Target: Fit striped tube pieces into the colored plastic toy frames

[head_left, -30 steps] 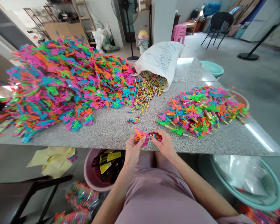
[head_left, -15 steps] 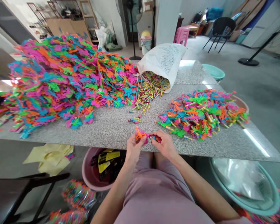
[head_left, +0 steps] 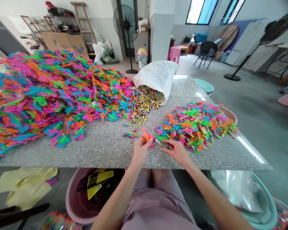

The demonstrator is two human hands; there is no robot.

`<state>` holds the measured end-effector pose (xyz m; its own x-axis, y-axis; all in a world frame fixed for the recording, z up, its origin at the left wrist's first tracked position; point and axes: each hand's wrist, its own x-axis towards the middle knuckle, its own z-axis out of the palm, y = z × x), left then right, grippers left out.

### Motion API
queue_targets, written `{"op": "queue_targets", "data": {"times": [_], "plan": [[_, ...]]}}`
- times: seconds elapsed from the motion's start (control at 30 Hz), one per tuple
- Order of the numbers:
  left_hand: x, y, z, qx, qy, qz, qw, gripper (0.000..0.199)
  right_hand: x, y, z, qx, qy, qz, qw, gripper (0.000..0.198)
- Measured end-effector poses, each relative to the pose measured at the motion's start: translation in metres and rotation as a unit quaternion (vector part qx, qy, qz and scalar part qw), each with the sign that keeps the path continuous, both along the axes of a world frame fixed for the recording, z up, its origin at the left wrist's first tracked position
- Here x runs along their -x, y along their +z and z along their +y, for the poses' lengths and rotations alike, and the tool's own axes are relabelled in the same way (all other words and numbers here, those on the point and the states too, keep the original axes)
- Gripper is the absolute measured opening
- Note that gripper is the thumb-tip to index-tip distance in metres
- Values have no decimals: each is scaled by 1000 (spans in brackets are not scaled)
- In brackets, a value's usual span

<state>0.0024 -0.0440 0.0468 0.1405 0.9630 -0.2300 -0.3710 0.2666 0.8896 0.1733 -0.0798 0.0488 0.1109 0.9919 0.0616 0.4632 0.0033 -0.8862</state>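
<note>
In the head view my left hand point(head_left: 139, 152) is closed around small orange and pink plastic pieces point(head_left: 147, 135), just above the near part of the stone table point(head_left: 105, 143). A short tube point(head_left: 157, 141) with a patterned wrap juts from the pink piece toward the right. My right hand point(head_left: 180, 154) is curled over several small wrapped tubes point(head_left: 169, 146), its fingertips a little apart from the jutting tube. Beyond the hands, loose yellow and red tubes point(head_left: 144, 108) spill from a white sack point(head_left: 159, 75).
A huge heap of coloured plastic pieces point(head_left: 62, 92) covers the table's left. On the right lies a smaller heap of pieces with tubes point(head_left: 199, 126). Under the edge are a pink tub point(head_left: 70, 198) and a green tub point(head_left: 270, 204). A standing fan point(head_left: 127, 27) is behind.
My right hand has drawn slightly away from the left, baring the short tube at the pink piece. The camera view has tilted up and turned right.
</note>
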Motion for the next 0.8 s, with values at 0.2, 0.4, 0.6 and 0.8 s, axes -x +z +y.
{"op": "queue_targets", "data": {"times": [0.2, 0.4, 0.6, 0.8], "plan": [[54, -13, 61, -109, 55, 197, 973, 69, -69, 29, 19, -113, -119, -171, 972, 21], [239, -16, 116, -18, 327, 660, 677, 59, -182, 61, 68, -40, -237, -336, 911, 13], [259, -38, 87, -39, 241, 720, 650, 32, -52, 30, 47, -3, -120, 43, 992, 33], [207, -60, 43, -123, 199, 701, 674, 51, 94, -9, 23, 177, 101, 363, 909, 36]]}}
